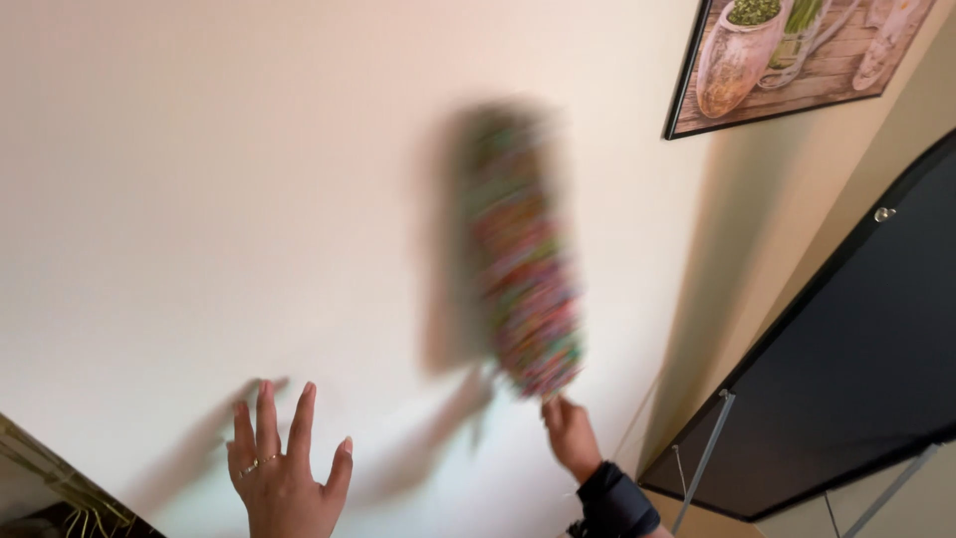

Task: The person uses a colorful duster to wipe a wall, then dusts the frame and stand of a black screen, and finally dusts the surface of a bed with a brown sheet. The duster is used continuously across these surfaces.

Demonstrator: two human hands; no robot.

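My right hand (572,435) grips the handle of a multicoloured fluffy duster (523,259), which is raised against the cream wall (249,179) and blurred by motion. A dark band wraps that wrist. My left hand (284,468) is held up near the wall at the lower left, fingers spread, holding nothing, with rings on its fingers. Both hands cast shadows on the wall.
A framed picture of clay pots (787,60) hangs at the upper right. A large dark panel (856,359) with a small knob and thin metal rods fills the right side. A gold-edged object (50,478) shows at the lower left corner.
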